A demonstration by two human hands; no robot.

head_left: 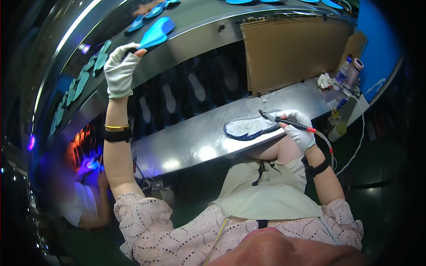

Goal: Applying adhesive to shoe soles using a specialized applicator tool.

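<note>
My left hand (120,73), in a white fingerless glove, is raised at the upper left. Its thumb and fingers pinch one end of a bright blue shoe sole (156,33) at the edge of the conveyor. My right hand (299,128), gloved the same way, is closed round a black brush (293,123) with a red band and a thin tube trailing from its end. The bristles are over one end of a dark-rimmed shoe sole (245,127) with a whitish inside; I cannot tell whether they touch it. This sole lies on the metal ledge (188,153).
Blue soles (155,9) and greenish soles (83,84) lie along the conveyor (195,17). Below it, pale soles (196,87) sit in a dark recess. A cardboard sheet (293,55) stands behind the ledge, with bottles (344,71) at the right. Another person (84,195) works at the lower left.
</note>
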